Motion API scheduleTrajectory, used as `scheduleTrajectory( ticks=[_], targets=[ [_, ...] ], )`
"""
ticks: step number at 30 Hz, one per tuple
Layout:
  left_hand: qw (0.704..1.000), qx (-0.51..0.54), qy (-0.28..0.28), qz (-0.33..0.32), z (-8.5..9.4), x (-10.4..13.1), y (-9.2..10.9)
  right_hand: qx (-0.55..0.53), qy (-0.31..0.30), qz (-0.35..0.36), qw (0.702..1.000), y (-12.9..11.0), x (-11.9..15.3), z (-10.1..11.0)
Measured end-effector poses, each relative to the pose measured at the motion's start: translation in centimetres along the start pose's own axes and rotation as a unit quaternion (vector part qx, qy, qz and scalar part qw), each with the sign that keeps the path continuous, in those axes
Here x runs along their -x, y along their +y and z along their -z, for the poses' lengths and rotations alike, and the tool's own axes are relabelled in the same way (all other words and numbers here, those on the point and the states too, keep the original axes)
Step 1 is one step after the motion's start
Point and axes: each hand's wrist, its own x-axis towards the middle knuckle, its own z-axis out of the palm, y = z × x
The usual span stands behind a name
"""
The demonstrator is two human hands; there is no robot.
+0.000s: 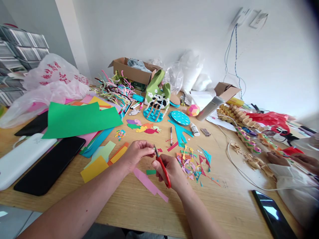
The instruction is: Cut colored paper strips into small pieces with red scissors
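Observation:
My right hand (pixel 171 171) is closed around red-handled scissors (pixel 163 167), whose dark blades point up and left. At the blade tips, my left hand (pixel 138 153) pinches with thumb and forefinger; what lies between them is too small to make out. Under and beside my hands are a pink paper strip (pixel 147 182) and a small green paper piece (pixel 151 172). Just beyond lie several coloured paper fish (pixel 143 127) and a little heap of tiny paper bits (pixel 120 134). Colourful paper scraps (pixel 191 162) are scattered right of my right hand.
Green paper sheets (pixel 74 119), a white power bank (pixel 25 161) and a black phone (pixel 50 167) occupy the left. Behind stand a green panda bag (pixel 156 93) and a grey bottle (pixel 210 108). At right, another person's hands (pixel 305 162) work near a white cable (pixel 239 169) and a phone (pixel 272 212).

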Motion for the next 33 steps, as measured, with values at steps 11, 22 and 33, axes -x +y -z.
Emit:
scheduleTrajectory(
  ticks=[11,22,33],
  targets=[
    [1.000,0.001,0.000,0.004,0.19,-0.10,0.18,0.003,-0.002,-0.004,1.000,0.07,-0.02,0.00],
    [1.000,0.001,-0.001,0.000,0.00,-0.06,-0.11,0.000,0.004,-0.013,1.000,-0.05,-0.05,-0.05],
    [1.000,-0.012,-0.006,-0.002,0.09,-0.07,-0.02,0.002,0.001,-0.005,1.000,0.08,0.00,0.06]
  ],
)
